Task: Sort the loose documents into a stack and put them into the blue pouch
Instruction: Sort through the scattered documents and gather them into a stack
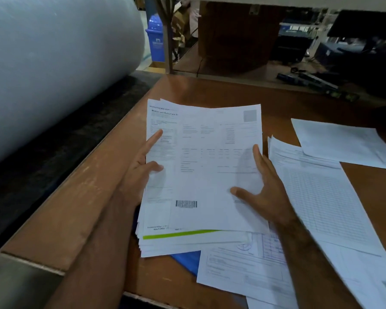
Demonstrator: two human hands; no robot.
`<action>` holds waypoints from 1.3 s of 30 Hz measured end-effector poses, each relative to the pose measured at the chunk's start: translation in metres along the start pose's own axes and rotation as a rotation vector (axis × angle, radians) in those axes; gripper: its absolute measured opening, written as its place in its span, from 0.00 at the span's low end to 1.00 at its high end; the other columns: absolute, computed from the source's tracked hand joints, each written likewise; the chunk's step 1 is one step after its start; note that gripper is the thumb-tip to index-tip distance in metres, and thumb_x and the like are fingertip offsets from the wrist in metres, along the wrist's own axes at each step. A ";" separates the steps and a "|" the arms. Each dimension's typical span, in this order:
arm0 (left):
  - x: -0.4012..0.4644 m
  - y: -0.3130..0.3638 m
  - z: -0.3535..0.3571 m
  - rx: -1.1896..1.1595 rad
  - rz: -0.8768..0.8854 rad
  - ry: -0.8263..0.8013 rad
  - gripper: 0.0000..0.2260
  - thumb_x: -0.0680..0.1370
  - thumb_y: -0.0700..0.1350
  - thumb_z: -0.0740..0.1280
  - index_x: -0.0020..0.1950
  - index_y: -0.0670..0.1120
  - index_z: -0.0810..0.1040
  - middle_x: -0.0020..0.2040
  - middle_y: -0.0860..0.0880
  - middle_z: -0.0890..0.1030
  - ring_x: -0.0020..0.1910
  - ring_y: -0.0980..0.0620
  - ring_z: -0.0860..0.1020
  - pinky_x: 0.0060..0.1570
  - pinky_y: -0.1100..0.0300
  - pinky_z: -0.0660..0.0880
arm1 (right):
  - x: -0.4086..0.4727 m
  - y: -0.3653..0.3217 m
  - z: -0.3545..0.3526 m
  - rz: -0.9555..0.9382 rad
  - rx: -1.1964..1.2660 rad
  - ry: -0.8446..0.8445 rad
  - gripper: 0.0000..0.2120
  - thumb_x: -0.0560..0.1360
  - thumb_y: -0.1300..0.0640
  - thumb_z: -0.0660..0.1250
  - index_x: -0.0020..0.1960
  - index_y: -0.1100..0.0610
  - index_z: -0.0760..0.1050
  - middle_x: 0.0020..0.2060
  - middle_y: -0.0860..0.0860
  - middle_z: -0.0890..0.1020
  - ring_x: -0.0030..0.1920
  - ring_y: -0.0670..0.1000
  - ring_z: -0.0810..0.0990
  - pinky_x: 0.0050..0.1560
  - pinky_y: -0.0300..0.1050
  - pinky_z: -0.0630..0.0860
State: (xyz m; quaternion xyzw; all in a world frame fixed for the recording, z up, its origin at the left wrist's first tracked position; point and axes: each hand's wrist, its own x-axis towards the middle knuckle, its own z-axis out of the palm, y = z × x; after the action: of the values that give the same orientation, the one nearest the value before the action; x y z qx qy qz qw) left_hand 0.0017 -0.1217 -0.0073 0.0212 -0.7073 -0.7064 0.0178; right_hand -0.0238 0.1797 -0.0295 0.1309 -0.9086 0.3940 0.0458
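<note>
Holding paper stack [201,175] w/ both hands: left hand [140,168] grips left edge, right hand [263,188] lies flat on top, fingers straight. Blue pouch [187,260] peeking out under stack. About half done; loose sheets [321,192] left on wooden table [210,90], pouch not filled yet.

So the stack of documents [201,170] sits mid-table [80,197] between both hands, left hand [140,168] on its left edge, right hand [263,188] on its right. The pouch [187,260] pokes out underneath at the near edge, loose sheets [321,192] lie off to the right, and a big roll [54,63] is over on the left.
</note>
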 end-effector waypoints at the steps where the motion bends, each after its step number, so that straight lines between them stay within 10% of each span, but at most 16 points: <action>1: 0.000 -0.001 0.000 -0.012 0.008 0.001 0.34 0.79 0.25 0.59 0.78 0.56 0.67 0.71 0.56 0.76 0.66 0.52 0.79 0.51 0.62 0.81 | -0.001 -0.001 0.000 0.009 0.006 -0.002 0.52 0.68 0.40 0.77 0.77 0.36 0.41 0.81 0.42 0.55 0.80 0.49 0.57 0.78 0.54 0.58; 4: -0.001 -0.006 0.000 -0.022 0.044 0.042 0.29 0.83 0.33 0.62 0.79 0.58 0.65 0.72 0.61 0.75 0.66 0.56 0.78 0.54 0.61 0.81 | 0.000 -0.004 0.000 -0.007 -0.029 -0.016 0.55 0.66 0.36 0.76 0.77 0.36 0.39 0.77 0.32 0.48 0.79 0.39 0.51 0.78 0.51 0.55; 8: 0.002 -0.001 0.007 0.327 0.144 0.069 0.28 0.83 0.48 0.64 0.79 0.66 0.56 0.65 0.81 0.57 0.57 0.87 0.63 0.54 0.87 0.62 | 0.005 -0.016 0.012 -0.107 -0.206 -0.067 0.62 0.64 0.25 0.72 0.79 0.40 0.32 0.73 0.25 0.30 0.76 0.32 0.37 0.80 0.58 0.46; 14: 0.003 -0.010 -0.009 0.274 0.130 0.016 0.27 0.82 0.42 0.67 0.73 0.70 0.68 0.69 0.68 0.72 0.65 0.59 0.77 0.65 0.51 0.78 | 0.017 -0.038 0.046 -0.079 -0.338 -0.199 0.60 0.65 0.19 0.60 0.79 0.42 0.27 0.80 0.39 0.33 0.82 0.48 0.42 0.77 0.69 0.49; 20: 0.002 -0.010 -0.018 0.044 0.153 0.092 0.22 0.82 0.32 0.63 0.68 0.55 0.76 0.61 0.68 0.73 0.54 0.68 0.79 0.44 0.74 0.78 | 0.052 -0.015 0.028 0.224 -0.289 0.164 0.39 0.77 0.31 0.62 0.78 0.54 0.61 0.79 0.53 0.65 0.75 0.58 0.68 0.73 0.56 0.67; 28: 0.012 -0.026 -0.024 -0.048 0.215 0.085 0.25 0.78 0.27 0.65 0.70 0.49 0.77 0.66 0.63 0.80 0.65 0.54 0.80 0.58 0.59 0.80 | 0.101 -0.015 0.026 0.470 -0.467 0.066 0.42 0.67 0.27 0.71 0.69 0.53 0.69 0.71 0.53 0.71 0.64 0.60 0.78 0.60 0.55 0.77; 34: 0.014 -0.028 -0.024 -0.113 0.220 0.068 0.25 0.78 0.27 0.65 0.72 0.48 0.76 0.70 0.54 0.79 0.66 0.49 0.80 0.59 0.53 0.81 | 0.134 0.020 0.034 0.497 -0.110 0.114 0.43 0.48 0.28 0.78 0.57 0.45 0.72 0.49 0.48 0.82 0.46 0.56 0.84 0.49 0.58 0.83; 39: 0.012 -0.027 -0.025 -0.140 0.220 0.071 0.25 0.78 0.28 0.66 0.71 0.49 0.76 0.71 0.52 0.78 0.67 0.48 0.79 0.61 0.49 0.80 | 0.108 -0.007 0.019 0.365 0.013 0.258 0.35 0.73 0.54 0.78 0.75 0.50 0.64 0.65 0.54 0.79 0.62 0.60 0.81 0.58 0.55 0.82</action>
State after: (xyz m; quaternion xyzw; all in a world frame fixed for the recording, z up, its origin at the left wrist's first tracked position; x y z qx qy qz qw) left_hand -0.0088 -0.1470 -0.0346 -0.0328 -0.6532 -0.7467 0.1215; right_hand -0.1254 0.1398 -0.0172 -0.0869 -0.9012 0.4153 0.0888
